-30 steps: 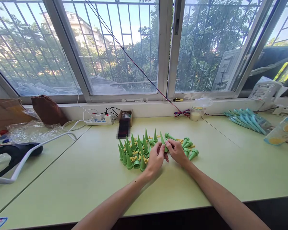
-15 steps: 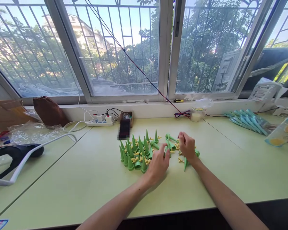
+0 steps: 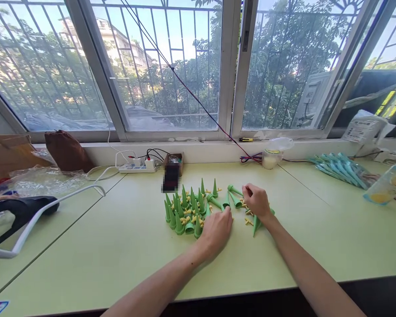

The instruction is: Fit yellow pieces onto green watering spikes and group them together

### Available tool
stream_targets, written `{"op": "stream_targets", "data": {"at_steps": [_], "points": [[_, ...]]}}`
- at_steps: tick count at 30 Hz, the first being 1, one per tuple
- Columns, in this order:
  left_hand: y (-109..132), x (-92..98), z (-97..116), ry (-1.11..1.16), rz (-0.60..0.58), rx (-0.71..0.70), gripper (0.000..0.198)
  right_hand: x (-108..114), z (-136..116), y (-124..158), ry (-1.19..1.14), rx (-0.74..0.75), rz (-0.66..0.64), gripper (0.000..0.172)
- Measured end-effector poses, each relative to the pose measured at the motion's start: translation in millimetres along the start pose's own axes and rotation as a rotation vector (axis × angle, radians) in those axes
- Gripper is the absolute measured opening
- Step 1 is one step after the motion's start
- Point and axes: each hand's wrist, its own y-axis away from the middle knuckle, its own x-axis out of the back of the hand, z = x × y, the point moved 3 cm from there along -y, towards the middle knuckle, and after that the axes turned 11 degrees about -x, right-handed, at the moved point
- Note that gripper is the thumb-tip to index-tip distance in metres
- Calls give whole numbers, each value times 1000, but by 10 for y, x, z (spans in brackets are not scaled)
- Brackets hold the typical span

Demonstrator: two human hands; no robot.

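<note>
Both hands are working over a loose spread of green cones (image 3: 179,224) and small yellow fittings (image 3: 249,221). Left hand (image 3: 217,229) is lying palm down, low at the near edge of the spread, its fingertips meeting or just covering the base of a green cone; whether it is grasping anything, cannot tell. Right hand (image 3: 257,200) is curling into a loose fist just right of some toppled cones; a small part could be hiding inside, cannot tell. Most cones are standing tip up, crowded left of the left hand, with fittings lying among them; others are lying on their sides between the hands and under the right wrist.

Judgement on technique: pinching a cone by its wide end is probably giving the surest hold, and lifting straight up is sparing the standing neighbours. Fittings are looking easy to scatter, so a fingertip grip is likely serving better than a sweep.

Surface: a pale green table (image 3: 112,246) is running beneath a barred window (image 3: 171,88). Along its back, a power strip (image 3: 137,168), a small box (image 3: 178,163) and a lidded jar (image 3: 269,161) are sitting. Blue packets (image 3: 339,167) are lying fanned at far right.
</note>
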Motion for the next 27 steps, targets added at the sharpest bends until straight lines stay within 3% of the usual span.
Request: {"op": "stream_targets", "data": {"at_steps": [5, 9, 13, 18, 27], "points": [[-6, 54, 24, -33, -8, 13, 30, -57, 93, -48, 14, 38, -178, 24], [-3, 58, 23, -3, 65, -35, 27, -125, 153, -59, 84, 78, -300, 22], [46, 6, 101, 139, 148, -252, 29, -150, 184, -60, 138, 73, -318, 23], [145, -30, 269, 271, 125, -532, 28, -176, 203, -38, 164, 26, -353, 18], [140, -11, 279, 264, 67, -549, 26, -222, 227, -17, 191, 2, -382, 15]]}}
